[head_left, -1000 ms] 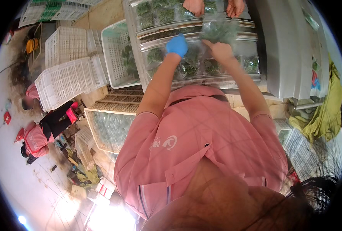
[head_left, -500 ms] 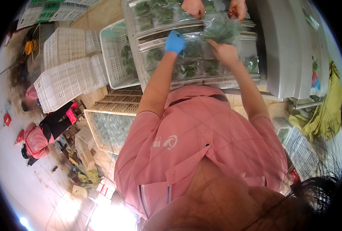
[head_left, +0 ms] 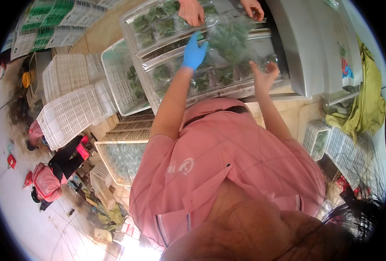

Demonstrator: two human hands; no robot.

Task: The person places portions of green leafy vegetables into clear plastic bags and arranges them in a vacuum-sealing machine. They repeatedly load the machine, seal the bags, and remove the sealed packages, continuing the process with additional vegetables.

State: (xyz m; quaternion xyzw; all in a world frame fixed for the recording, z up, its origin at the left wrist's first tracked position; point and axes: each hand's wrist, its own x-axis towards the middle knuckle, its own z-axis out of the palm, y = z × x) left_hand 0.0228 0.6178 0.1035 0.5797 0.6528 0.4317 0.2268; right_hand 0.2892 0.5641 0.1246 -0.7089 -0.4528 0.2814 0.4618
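My left hand (head_left: 195, 53), in a blue glove, lies with fingers apart over a metal sealing bar of the packing machine (head_left: 137, 55). Beside its thumb is a clear plastic bag (head_left: 231, 40) of green leafy vegetables, smeared by motion. My bare right hand (head_left: 264, 78) is at the near right of this bag, thumb and fingers spread and nothing visible in them. Clear packs of greens (head_left: 162, 77) lie in rows on both sides of the bars. Across from me, a co-worker's left-side hand (head_left: 192, 12) and other hand (head_left: 253, 9) reach over the far row.
A white crate (head_left: 114, 76) with greens stands left of the machine, near stacked white crates (head_left: 73, 111). Another crate (head_left: 101, 152) holds clear packs. The machine's grey metal housing (head_left: 284, 48) rises at the right. A person in pink (head_left: 47, 180) is at the far left.
My right hand has drawn back toward me, its fingers opening. The bag of greens has shifted left and nearer. My gloved fingers have spread. The whole view has turned slightly.
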